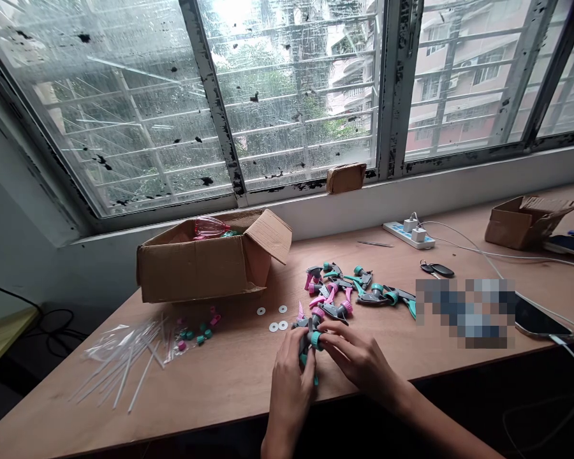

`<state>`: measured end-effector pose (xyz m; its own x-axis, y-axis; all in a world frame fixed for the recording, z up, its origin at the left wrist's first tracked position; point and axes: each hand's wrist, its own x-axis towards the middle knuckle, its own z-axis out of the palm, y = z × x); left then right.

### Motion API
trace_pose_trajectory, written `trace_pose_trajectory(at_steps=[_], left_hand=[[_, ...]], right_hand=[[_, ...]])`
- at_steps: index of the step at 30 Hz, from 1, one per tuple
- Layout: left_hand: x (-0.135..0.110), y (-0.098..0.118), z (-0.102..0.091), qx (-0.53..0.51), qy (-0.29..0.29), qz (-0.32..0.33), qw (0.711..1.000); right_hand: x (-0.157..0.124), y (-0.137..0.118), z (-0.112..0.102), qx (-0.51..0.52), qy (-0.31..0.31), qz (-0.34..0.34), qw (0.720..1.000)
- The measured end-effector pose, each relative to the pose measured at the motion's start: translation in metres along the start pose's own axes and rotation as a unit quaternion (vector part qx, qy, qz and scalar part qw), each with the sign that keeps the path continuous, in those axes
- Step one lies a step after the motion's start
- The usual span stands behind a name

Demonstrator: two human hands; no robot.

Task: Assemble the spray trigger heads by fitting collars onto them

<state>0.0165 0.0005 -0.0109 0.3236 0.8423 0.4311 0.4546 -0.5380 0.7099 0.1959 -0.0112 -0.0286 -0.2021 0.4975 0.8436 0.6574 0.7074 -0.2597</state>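
Observation:
Near the table's front edge, my left hand (287, 370) is closed around a grey and teal trigger spray head (305, 347). The fingers of my right hand (363, 357) are pinched on its teal screw collar (316, 340). Part of the spray head is hidden behind my fingers. Just beyond my hands lies a pink and grey spray head (318, 312). Behind it is a loose pile of more spray heads (332, 290), pink or teal with grey bodies. Several white washers (273, 327) lie flat to the left of my hands.
An open cardboard box (191, 271) with a pink clear bottle (210, 227) stands at the back left. Thin white tubes (124, 363) and small teal and pink caps (201, 340) lie before it. Rightward are keys (442, 270), a phone (540, 319), a power strip (397, 232) and cables.

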Motion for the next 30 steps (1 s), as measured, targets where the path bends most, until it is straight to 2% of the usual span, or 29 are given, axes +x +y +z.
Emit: trace_pose_trajectory(at_steps=[5,16,23,30], left_hand=[[0.000,-0.002,0.001,0.021,-0.001,0.000,1.000],[0.000,-0.004,0.005,0.039,0.019,0.006,0.999],[-0.001,-0.004,0.005,0.051,0.021,-0.004,0.998],[-0.002,-0.002,0.004,0.006,0.008,-0.004,1.000]], right_hand=[[0.001,-0.003,0.000,-0.022,-0.003,0.002,1.000],[0.001,-0.001,0.002,-0.006,0.004,0.005,1.000],[-0.003,0.004,0.006,-0.004,-0.011,0.032,0.999],[-0.003,0.008,0.006,0.069,0.004,0.093,0.993]])
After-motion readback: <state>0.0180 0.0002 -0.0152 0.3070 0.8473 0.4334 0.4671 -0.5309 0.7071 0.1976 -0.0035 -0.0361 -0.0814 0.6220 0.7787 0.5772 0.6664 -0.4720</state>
